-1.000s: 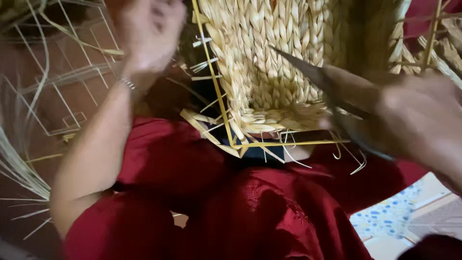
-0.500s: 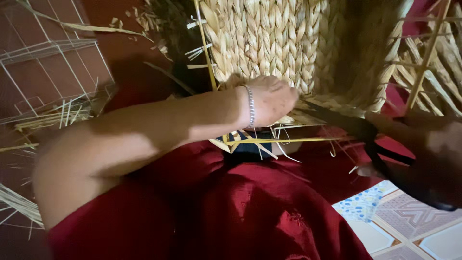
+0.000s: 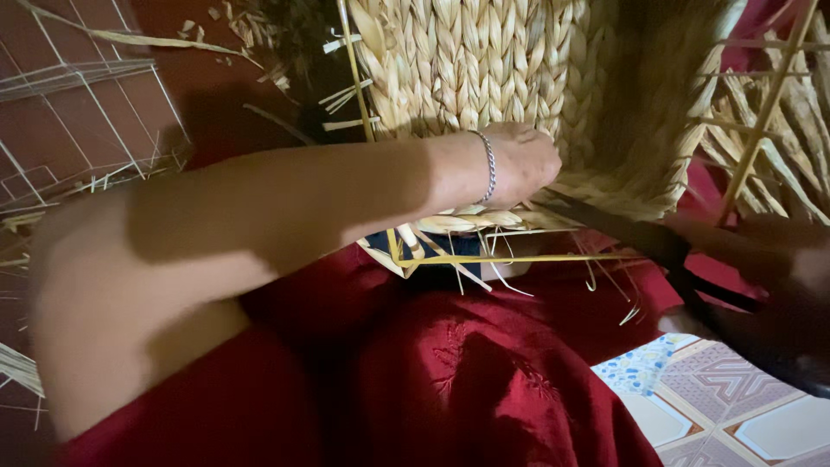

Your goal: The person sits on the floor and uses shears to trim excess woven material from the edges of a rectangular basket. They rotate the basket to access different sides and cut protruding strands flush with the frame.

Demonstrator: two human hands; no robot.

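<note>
A woven straw basket (image 3: 484, 69) on a yellow wire frame (image 3: 519, 258) rests on my lap. My left hand (image 3: 523, 164), with a silver bracelet at the wrist, reaches across and grips the basket's lower edge among loose straw ends. At the right edge, in shadow, my right hand (image 3: 778, 277) holds dark scissors (image 3: 640, 238). Their blades point left toward the basket's bottom edge, just under my left hand.
Red cloth (image 3: 450, 372) covers my lap. An empty wire frame (image 3: 78, 112) with straw strands lies at the left on the dark red floor. Another partly woven frame (image 3: 769, 112) stands at the right. Patterned tiles (image 3: 735, 398) show at the bottom right.
My left hand came down from the upper left and now grips the basket's lower edge. The scissors in my right hand dropped lower and closer to that edge.
</note>
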